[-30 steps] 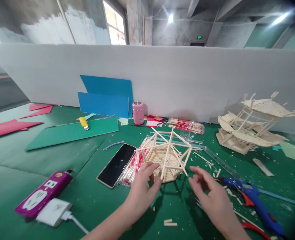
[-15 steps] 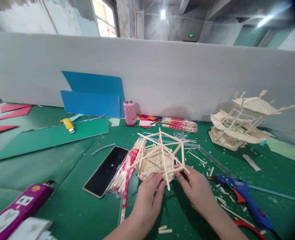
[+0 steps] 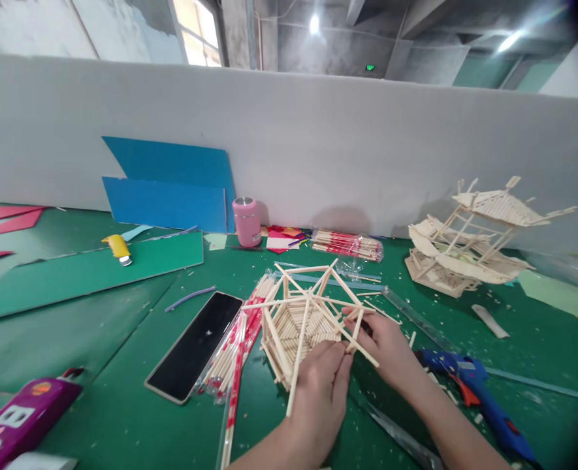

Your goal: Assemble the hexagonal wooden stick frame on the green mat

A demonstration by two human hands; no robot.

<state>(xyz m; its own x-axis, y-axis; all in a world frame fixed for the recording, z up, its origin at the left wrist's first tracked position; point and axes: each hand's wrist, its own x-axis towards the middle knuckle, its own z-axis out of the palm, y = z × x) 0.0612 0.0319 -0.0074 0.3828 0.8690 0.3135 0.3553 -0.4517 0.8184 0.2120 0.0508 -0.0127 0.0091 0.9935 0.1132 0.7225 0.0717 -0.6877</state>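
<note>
A hexagonal frame of thin wooden sticks point(image 3: 302, 316) is tilted up off the green mat point(image 3: 97, 339) in the middle. My left hand point(image 3: 321, 398) grips its near edge from below, fingers closed on the sticks. My right hand point(image 3: 385, 346) holds the frame's right side, fingers pinched around an upright stick. Wrapped bundles of chopsticks point(image 3: 232, 352) lie just left of the frame, beside a black phone point(image 3: 195, 344).
A blue glue gun point(image 3: 469, 385) lies right of my hands, with a clear ruler point(image 3: 416, 318) behind it. A finished stick pavilion point(image 3: 469, 241) stands at the back right. A pink cup point(image 3: 246, 220), blue card sheets point(image 3: 171, 189), a yellow cutter point(image 3: 117, 248) and a purple power strip point(image 3: 21, 421) are around.
My right hand has come in from the mat and taken hold of the frame's right side. Both hands have turned and tipped the frame. The camera has swung to the right.
</note>
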